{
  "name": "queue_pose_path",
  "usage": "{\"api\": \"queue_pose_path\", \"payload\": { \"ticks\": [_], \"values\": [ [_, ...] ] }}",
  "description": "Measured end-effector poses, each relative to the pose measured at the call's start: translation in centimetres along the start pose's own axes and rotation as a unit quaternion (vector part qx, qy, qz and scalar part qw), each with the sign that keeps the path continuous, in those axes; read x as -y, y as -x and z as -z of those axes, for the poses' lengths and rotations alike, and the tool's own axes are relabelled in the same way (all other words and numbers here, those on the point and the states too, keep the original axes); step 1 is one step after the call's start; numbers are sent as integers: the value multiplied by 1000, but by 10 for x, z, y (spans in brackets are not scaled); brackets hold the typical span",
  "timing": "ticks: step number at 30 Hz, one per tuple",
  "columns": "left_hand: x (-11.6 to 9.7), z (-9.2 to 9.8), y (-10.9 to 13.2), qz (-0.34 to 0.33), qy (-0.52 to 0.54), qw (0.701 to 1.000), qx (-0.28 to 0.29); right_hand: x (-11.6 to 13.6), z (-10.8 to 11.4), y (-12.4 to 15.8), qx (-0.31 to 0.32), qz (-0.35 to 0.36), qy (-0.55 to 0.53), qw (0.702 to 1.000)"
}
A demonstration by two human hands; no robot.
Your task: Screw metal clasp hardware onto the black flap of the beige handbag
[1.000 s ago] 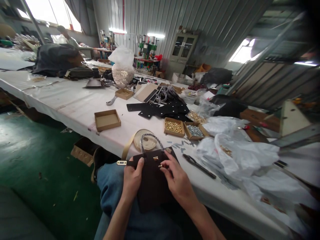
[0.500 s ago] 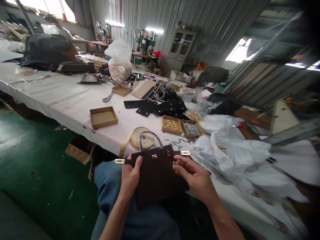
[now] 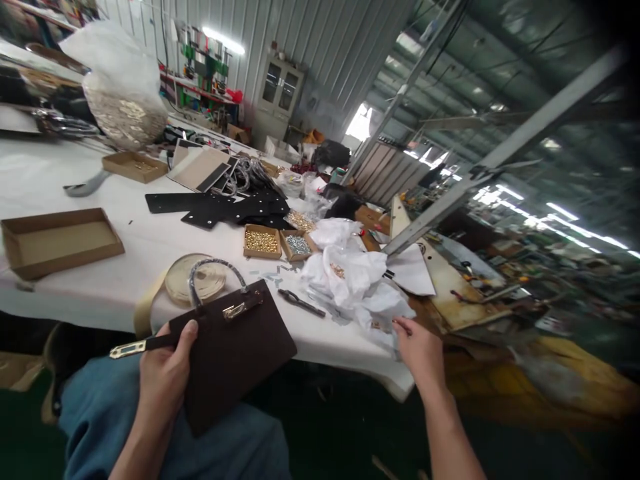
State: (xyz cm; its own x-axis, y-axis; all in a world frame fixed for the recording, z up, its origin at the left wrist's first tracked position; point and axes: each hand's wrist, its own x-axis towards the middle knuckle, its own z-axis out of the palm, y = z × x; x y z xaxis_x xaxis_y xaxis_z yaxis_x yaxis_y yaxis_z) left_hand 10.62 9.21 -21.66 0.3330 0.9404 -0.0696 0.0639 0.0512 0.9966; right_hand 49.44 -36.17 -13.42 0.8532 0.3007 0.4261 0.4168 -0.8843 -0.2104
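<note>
Fingers of left hand clamped on strap side of small dark-brown flat leather handbag propped on blue-jeaned lap; right hand at crumpled white plastic bags, grip unclear; probably light, stiff, smooth, so hold body edge.

The purse is dark brown and matt, with a soft, napped look. Its clasp and strap tip are polished gold metal, and its handle is a glossy twisted cord. At the table's front edge lie a roll of beige woven tape and crinkly, shiny white plastic bags. The table has a smooth white cover. The tray is matt brown cardboard. The studs gleam gold.
</note>
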Motion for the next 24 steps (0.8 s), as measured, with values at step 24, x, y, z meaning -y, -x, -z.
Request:
{"api": "queue_pose_path", "payload": {
  "ticks": [24],
  "values": [
    [-52, 8, 34, -28, 110, 991, 72, 382, -30, 199, 204, 360, -425, 805]
  ]
}}
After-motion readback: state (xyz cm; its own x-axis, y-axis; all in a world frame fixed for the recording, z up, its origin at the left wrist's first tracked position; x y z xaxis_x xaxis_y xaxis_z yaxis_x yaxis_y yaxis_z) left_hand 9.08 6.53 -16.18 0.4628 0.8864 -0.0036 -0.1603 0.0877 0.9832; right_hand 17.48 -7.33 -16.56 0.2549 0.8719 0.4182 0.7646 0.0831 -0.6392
